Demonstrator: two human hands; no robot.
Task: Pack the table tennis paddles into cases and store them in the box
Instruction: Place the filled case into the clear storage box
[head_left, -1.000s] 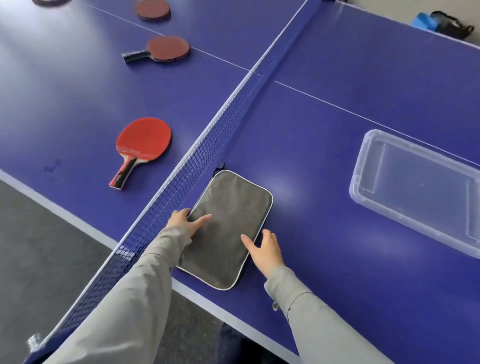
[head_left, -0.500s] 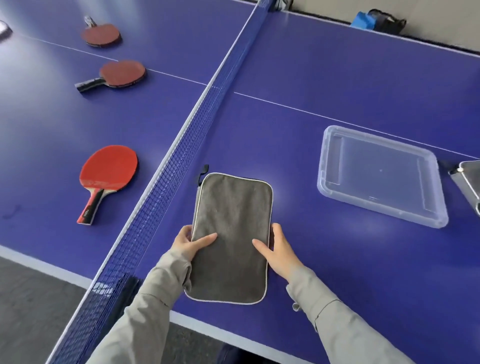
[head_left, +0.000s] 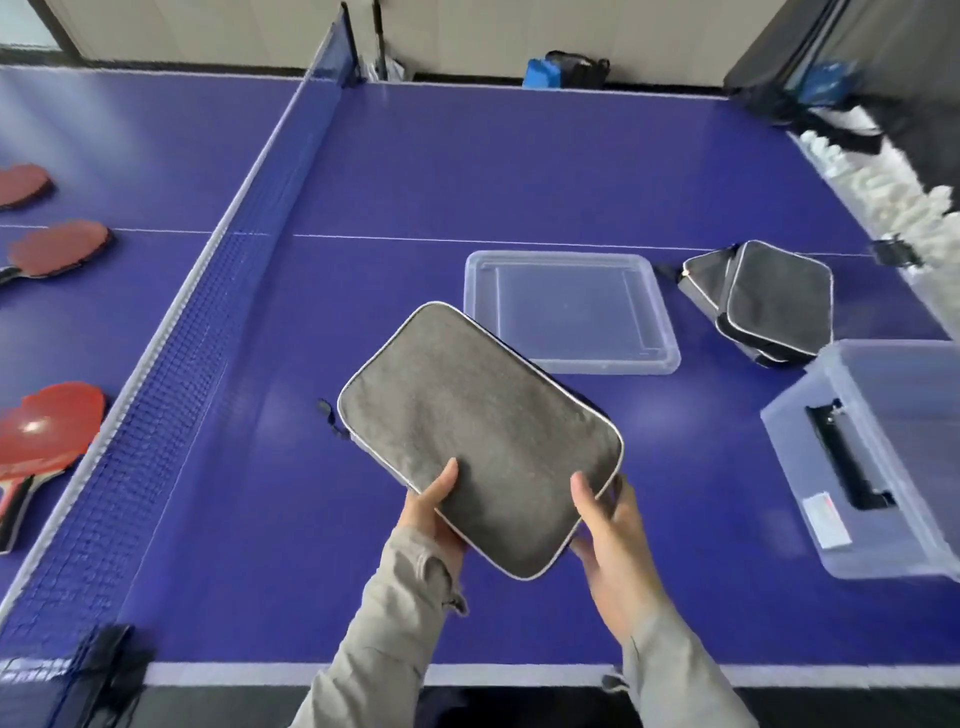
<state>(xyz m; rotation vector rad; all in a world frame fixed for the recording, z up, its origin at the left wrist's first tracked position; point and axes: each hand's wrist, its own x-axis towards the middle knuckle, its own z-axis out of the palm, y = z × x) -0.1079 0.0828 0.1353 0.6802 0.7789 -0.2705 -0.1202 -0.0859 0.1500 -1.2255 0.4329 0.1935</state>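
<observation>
A grey paddle case (head_left: 478, 431) with white piping is lifted off the blue table (head_left: 519, 171), tilted, its zipper pull hanging at the left. My left hand (head_left: 434, 512) grips its near left corner, thumb on top. My right hand (head_left: 610, 535) grips the near right corner, thumb on top and fingers underneath. A clear storage box (head_left: 878, 467) with a black latch stands at the right edge. Its clear lid (head_left: 569, 312) lies flat behind the case. Across the net lie a bright red paddle (head_left: 47, 431) and two darker paddles (head_left: 57, 249), (head_left: 21, 184).
Two more dark cases (head_left: 769, 301) lie stacked at the far right of the table. The net (head_left: 171, 332) runs from near left to far middle. White balls (head_left: 883, 182) fill a catch net at the right end. A blue bag (head_left: 566, 70) sits on the floor beyond.
Both hands have lifted the case off the table and carried it right, turning it diagonal. The view has swung right, bringing the box and the other cases into sight.
</observation>
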